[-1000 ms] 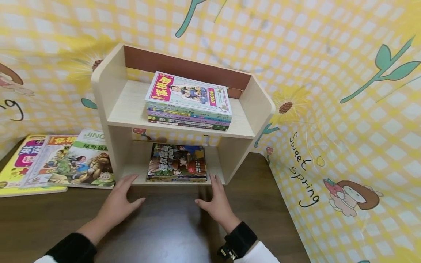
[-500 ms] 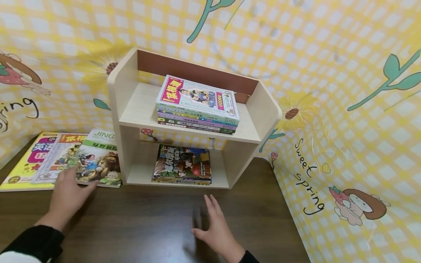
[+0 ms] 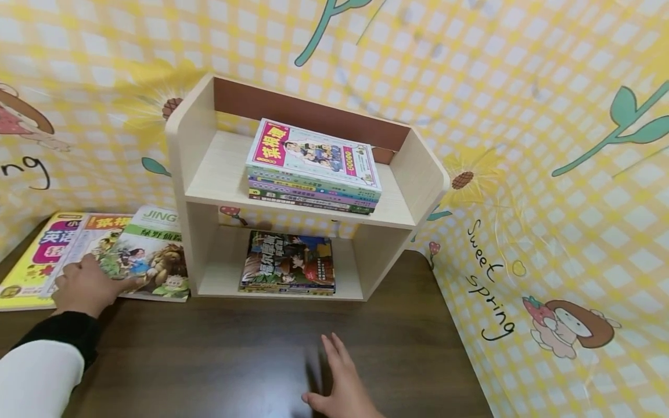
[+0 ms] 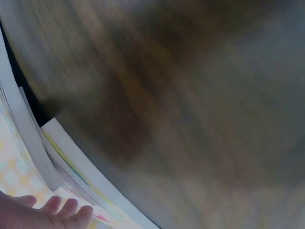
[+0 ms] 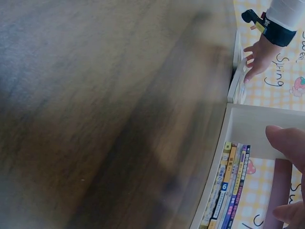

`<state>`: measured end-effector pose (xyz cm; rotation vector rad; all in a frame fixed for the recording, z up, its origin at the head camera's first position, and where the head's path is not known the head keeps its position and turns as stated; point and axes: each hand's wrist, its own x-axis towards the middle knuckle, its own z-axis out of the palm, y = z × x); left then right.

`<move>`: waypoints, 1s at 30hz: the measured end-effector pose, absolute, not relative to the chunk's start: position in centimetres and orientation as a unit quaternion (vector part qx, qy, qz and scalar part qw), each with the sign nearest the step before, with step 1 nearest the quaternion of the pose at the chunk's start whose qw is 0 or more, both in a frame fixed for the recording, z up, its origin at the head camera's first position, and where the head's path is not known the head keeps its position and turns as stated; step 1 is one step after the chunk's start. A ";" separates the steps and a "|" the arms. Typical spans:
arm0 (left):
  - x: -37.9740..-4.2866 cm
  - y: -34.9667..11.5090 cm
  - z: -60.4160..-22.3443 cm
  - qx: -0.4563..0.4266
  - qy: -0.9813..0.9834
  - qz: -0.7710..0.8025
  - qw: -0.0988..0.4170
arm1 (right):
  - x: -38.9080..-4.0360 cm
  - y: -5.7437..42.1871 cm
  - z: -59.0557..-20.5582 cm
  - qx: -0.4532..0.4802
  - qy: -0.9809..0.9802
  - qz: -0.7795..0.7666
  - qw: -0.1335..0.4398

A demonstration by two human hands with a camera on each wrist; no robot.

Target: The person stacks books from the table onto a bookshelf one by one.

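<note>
My left hand (image 3: 89, 284) is over the row of overlapping books at the left, its fingers bent a little and reaching onto the covers. The left wrist view shows its fingertips close to the book edges (image 4: 83, 167); whether they touch is unclear. That row has a yellow book (image 3: 23, 284), a pale one with a pink title (image 3: 94, 232) and a green-and-white one (image 3: 159, 235) beside the shelf. My right hand (image 3: 342, 386) hovers above the table in front of the shelf, fingers extended, thumb apart, holding nothing.
A two-tier wooden bookshelf (image 3: 209, 180) stands against the checked yellow backdrop (image 3: 549, 232). One stack of books (image 3: 313, 157) lies on its upper tier, a darker stack (image 3: 290, 264) on the lower. The brown tabletop (image 3: 209, 354) extends in front.
My left hand has left the shelf's lower left front and moved left onto the loose books. My right hand has drawn back from the shelf's lower edge toward me.
</note>
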<state>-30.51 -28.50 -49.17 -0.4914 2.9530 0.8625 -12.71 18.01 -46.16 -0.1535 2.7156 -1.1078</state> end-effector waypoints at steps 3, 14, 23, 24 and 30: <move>-31.0 -28.2 -49.0 -0.179 0.945 0.270 0.047 | -12.6 18.1 -46.3 -0.042 0.917 -0.380 0.109; -32.1 -27.1 -49.0 -0.249 0.925 0.264 0.114 | -12.4 18.5 -47.1 -0.029 0.908 -0.398 0.127; -32.3 -26.0 -48.6 -0.225 0.931 0.277 0.073 | -12.3 18.7 -47.5 -0.016 0.908 -0.400 0.123; -32.3 -25.9 -48.4 -0.228 0.932 0.273 0.075 | -12.3 18.8 -47.6 -0.015 0.908 -0.400 0.122; -31.6 -26.2 -46.8 -0.232 0.935 0.232 0.133 | -12.1 18.9 -47.9 -0.018 0.907 -0.404 0.116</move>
